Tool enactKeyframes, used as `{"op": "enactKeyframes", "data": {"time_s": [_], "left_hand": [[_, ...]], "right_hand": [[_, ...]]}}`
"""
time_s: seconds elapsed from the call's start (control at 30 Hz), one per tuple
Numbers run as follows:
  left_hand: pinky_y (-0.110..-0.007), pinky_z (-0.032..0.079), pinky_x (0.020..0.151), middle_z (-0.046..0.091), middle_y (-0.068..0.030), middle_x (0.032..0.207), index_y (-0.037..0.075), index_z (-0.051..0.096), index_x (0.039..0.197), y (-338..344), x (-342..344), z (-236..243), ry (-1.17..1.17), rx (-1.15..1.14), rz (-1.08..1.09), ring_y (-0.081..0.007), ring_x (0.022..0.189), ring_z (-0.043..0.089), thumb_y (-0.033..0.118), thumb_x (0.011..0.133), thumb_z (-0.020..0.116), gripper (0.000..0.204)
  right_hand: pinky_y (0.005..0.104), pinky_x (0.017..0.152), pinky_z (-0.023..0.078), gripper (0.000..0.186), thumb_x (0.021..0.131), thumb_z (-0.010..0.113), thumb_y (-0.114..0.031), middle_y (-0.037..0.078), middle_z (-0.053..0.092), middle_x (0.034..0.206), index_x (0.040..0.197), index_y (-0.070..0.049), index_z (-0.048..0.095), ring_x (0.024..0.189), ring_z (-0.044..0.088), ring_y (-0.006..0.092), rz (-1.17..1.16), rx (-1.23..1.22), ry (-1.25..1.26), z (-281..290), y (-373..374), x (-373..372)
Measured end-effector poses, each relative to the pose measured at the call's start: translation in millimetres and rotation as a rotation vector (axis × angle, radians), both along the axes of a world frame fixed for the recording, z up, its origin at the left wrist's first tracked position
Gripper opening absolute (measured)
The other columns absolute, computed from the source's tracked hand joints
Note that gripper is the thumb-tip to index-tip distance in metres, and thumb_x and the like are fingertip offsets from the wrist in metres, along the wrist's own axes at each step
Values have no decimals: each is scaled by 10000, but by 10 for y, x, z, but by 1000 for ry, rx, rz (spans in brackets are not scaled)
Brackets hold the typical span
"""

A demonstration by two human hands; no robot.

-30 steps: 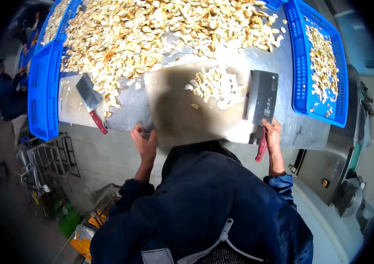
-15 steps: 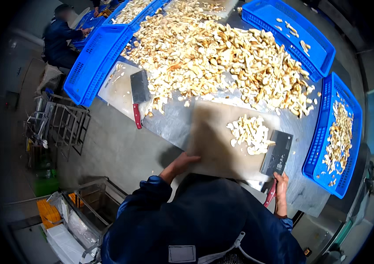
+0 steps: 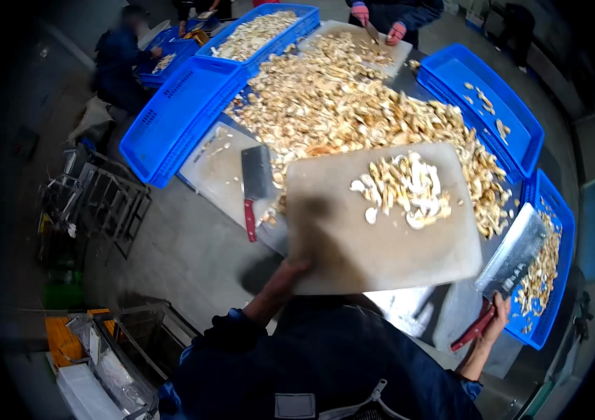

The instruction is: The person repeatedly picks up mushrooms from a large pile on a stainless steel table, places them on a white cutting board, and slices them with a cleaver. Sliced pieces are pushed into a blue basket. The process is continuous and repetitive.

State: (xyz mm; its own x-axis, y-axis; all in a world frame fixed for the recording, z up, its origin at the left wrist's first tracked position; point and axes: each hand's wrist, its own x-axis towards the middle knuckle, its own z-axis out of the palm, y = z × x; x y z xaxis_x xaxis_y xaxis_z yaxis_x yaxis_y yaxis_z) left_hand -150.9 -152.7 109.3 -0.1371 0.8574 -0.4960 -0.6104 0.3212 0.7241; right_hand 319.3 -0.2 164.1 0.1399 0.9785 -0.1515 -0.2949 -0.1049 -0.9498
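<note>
My left hand grips the lower left edge of a white cutting board, which is raised off the steel table. A small heap of pale cut mushroom pieces lies on the board's upper right part. My right hand is closed round the red handle of a cleaver. Its broad blade points up and right, apart from the board and partly over the blue crate at the right, which holds more cut pieces. Beyond the board spreads a large pile of mushroom pieces.
Another cleaver lies on a second board at the left. Blue crates stand left and far right. Across the table, a person's gloved hands work with a knife. A metal cart stands lower left.
The cutting board has risen off the table with its mushroom pieces, in my left hand. My right hand has carried the cleaver to the right, away from the board. The view has shifted slightly.
</note>
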Motion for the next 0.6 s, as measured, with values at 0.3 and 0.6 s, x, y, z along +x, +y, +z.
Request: {"op": "enactKeyframes", "data": {"time_s": [0.3,0.6], "left_hand": [[-390,476,951,581,-168,1210,-43,491,1276,1119,-2808,650,285,334,407,-284,1113,578,114,894,602,427],[-389,521,811,661,-203,1078,-111,594,1128,3223,-5409,1949,883,454,819,-304,946,655,97,763,699,433]], "right_hand": [[334,843,485,405,900,556,-90,69,585,1137,1295,-22,495,1005,568,160,-136,39,10,-29,24,-1239],[323,749,491,428,843,590,-190,58,585,1049,1235,-28,531,942,567,164,-202,-143,-122,-127,-308,-2335]]}}
